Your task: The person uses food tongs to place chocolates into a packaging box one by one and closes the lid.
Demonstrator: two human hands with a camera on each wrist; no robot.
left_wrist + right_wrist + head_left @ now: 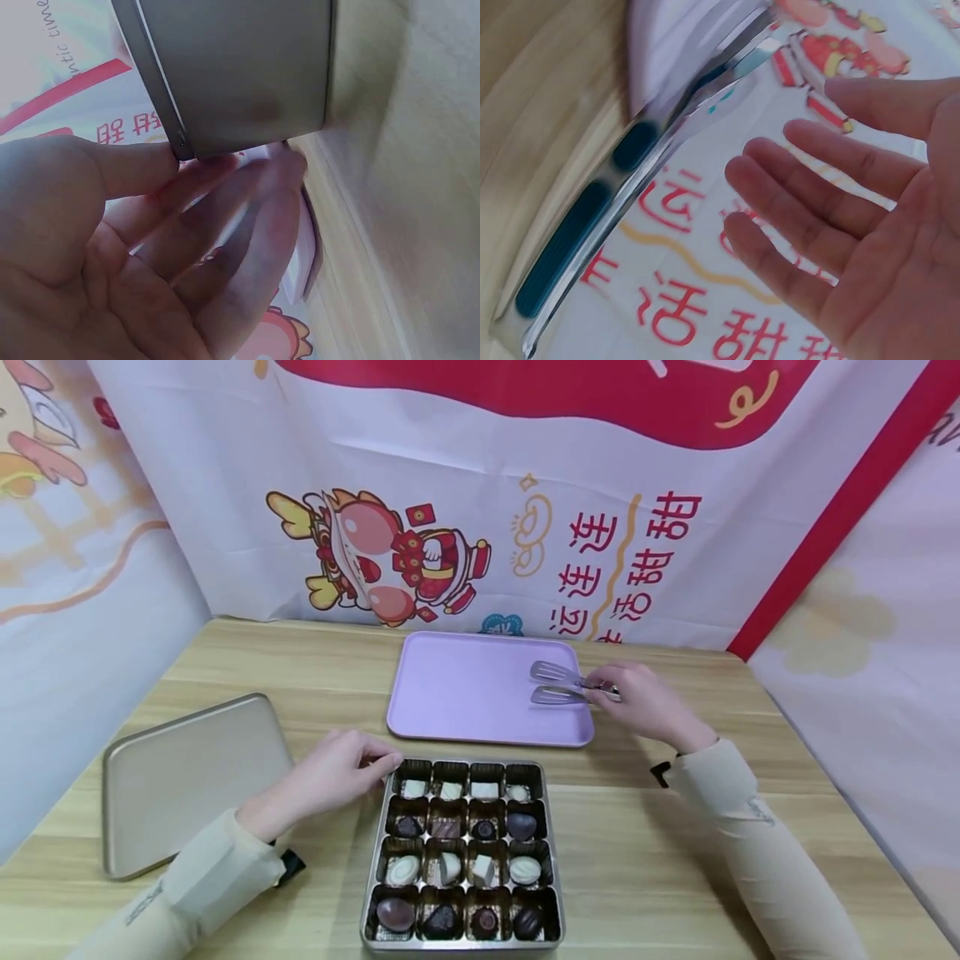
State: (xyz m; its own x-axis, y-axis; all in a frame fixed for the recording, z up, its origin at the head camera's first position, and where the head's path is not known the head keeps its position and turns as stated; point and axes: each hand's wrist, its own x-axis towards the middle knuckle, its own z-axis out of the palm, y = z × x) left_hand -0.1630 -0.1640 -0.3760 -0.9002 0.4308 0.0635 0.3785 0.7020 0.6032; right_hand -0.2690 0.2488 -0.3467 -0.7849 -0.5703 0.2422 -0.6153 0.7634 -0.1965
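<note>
A metal tin of chocolates (461,852) lies on the table, its small compartments holding white and dark pieces. My left hand (341,772) grips its far left corner; in the left wrist view the thumb (139,169) touches the rim and the fingers bend around the corner. Metal tongs (562,685) with slotted ends lie over the right side of a lilac tray (465,685). Above their handle is my right hand (637,697). The right wrist view shows its fingers (810,202) spread and apart from the tongs' dark teal grips (566,247).
A beige metal lid (191,777) lies to the left of the tin, beside my left forearm. Behind the tray, a printed cloth (465,452) hangs at the table's far edge. More cloth stands at both sides of the wooden table (615,877).
</note>
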